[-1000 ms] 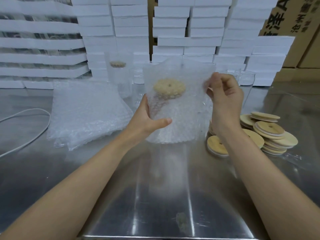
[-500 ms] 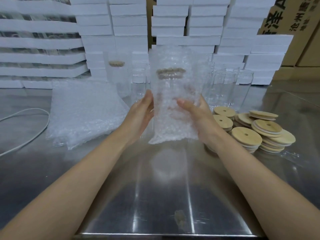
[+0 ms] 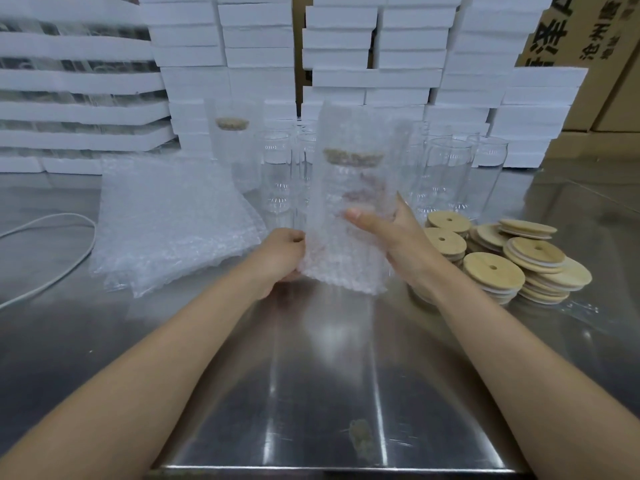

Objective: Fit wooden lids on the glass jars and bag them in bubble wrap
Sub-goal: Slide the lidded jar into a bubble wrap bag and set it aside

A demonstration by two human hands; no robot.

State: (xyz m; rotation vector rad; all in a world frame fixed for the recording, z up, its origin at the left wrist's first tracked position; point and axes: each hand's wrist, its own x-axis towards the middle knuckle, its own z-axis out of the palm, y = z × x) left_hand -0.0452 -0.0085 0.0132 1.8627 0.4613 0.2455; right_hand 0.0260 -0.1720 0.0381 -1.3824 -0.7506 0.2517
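Upright, the bagged jar sits between left hand and right hand.

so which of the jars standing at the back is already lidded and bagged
The leftmost one, behind the bubble wrap stack: it has a wooden lid and a bag. The jars right of it are bare glass.

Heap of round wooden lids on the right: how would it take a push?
Round wooden lids lie overlapped and tilted, so a push probably scatters them. Flat discs: likely stiff, light, unlikely to roll. The shiny steel table probably lets them slide.
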